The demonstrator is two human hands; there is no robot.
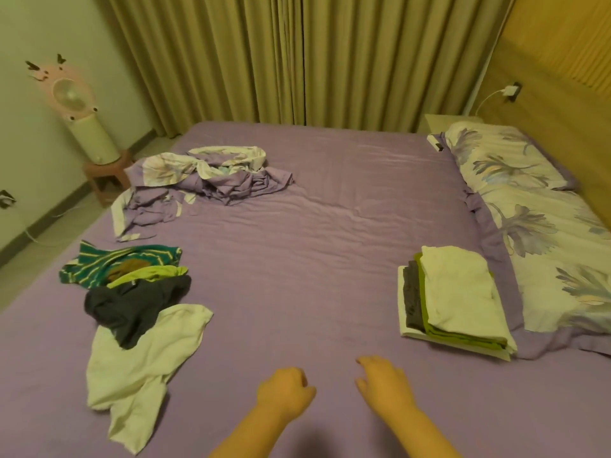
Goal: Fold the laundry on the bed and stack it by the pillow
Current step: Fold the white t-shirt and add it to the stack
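Two empty hands over the bed (314,226), laundry on either side.
Left hand (286,390) loosely curled, right hand (385,383) relaxed; unfolded clothes (132,302) lie to their left, folded stack (456,299) right, touching the pillow (545,246).

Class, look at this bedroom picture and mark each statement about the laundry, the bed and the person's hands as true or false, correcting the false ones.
1. A folded stack lies beside the floral pillow. True.
2. The left hand grips the white garment. False: it holds nothing; the garment lies apart from it on the purple sheet.
3. The dark garment partly overlaps the white garment. True.
4. The striped green garment tops the folded stack. False: it lies unfolded in the loose pile on the other side of the bed; a white piece tops the stack.
5. The right hand holds nothing. True.
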